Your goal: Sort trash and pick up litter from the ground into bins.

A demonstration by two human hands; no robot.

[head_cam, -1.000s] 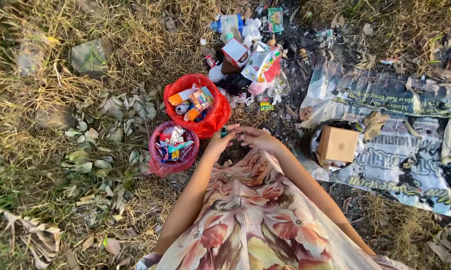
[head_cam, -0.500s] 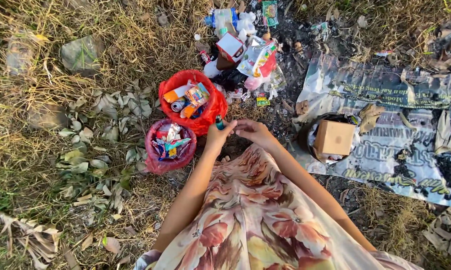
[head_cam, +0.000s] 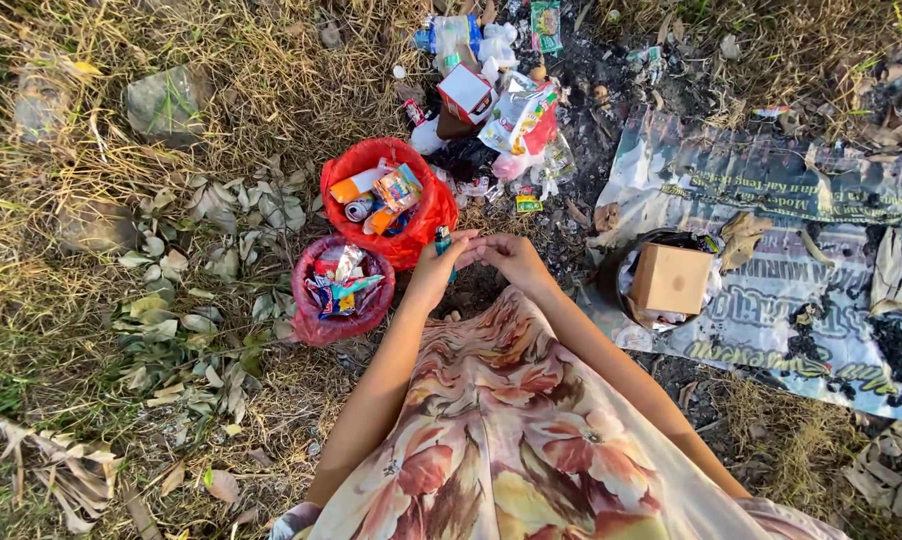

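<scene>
Seen from above, a person in a floral dress (head_cam: 511,440) stretches both bare arms forward over dry grass. The left hand (head_cam: 437,268) pinches a small teal tube-like object (head_cam: 442,240) upright between its fingertips; the right hand (head_cam: 509,256), fingers curled, meets it, fingertips touching (its exact grip cannot be told). Just left of the hands sits a purple bag (head_cam: 316,322) full of wrappers. Beyond it, touching, is a red bag (head_cam: 423,222) holding cans and packets. To the right, a cardboard box (head_cam: 670,279) rests in a dark pot on a printed banner (head_cam: 801,250). Farthest away lies a heap of litter (head_cam: 496,110).
</scene>
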